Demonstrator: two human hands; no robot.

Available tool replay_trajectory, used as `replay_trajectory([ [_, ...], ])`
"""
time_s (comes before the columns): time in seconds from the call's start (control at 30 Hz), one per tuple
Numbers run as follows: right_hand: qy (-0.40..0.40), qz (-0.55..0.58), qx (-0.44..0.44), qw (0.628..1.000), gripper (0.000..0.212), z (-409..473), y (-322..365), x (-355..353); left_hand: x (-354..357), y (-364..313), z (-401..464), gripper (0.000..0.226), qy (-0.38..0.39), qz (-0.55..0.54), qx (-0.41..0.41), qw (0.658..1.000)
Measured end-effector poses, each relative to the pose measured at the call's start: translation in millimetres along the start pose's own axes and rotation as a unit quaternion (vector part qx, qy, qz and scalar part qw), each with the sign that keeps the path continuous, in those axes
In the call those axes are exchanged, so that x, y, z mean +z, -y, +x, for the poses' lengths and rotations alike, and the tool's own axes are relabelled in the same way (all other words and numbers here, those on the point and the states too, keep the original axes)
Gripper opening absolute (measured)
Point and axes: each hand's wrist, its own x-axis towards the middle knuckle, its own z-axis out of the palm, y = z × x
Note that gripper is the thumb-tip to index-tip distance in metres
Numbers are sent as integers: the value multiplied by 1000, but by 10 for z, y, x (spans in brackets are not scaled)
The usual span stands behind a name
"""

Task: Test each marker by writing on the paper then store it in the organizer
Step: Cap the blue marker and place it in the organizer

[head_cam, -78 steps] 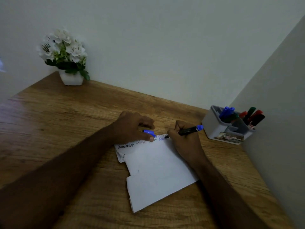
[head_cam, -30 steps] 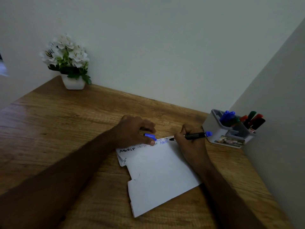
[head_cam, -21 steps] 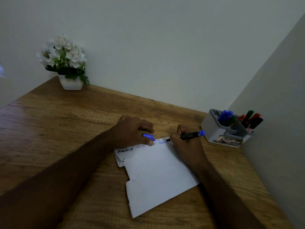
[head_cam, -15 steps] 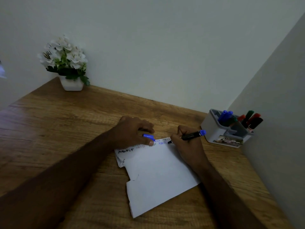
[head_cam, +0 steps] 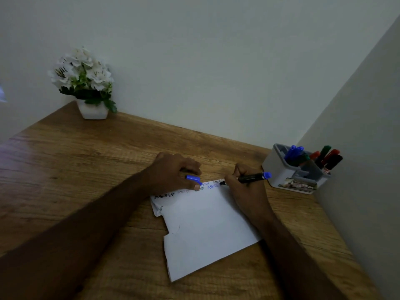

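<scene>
Paper (head_cam: pixel 207 224), white with a torn left edge, lies on the wooden desk (head_cam: pixel 75 169) under both hands, rows of small lettering along its far edge. Right hand (head_cam: pixel 246 191) grips a black marker (head_cam: pixel 251 178) with a blue end, tip touching the paper at blue letters. Left hand (head_cam: pixel 173 173) presses the far edge down, fingers curled round a blue cap (head_cam: pixel 193 179). Just beyond the right hand, a grey organizer (head_cam: pixel 279 169) holds blue, green, red and black markers in the corner. Far left, white flowers in a pot (head_cam: pixel 92 111) stand against the pale wall.
</scene>
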Motion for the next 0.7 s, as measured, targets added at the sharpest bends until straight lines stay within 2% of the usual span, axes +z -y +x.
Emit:
replay_trajectory([
  [0.3,24,-8,-7,1000,29,3,-12,7,4,-2,-8,72,-3,-6,-2,1000],
  [0.5,-14,3,-4,1000,31,-8,45,-33,-3,-21,-17,73,-5,-15,-7,1000],
  [0.6,-41,39,-7,998,25,-17,52,-82,-10,-38,-25,71,-10,-25,-6,1000],
  [0.7,-33,19,-21,999,17,-6,54,-72,-17,-27,-28,63,-24,-42,-4,999],
])
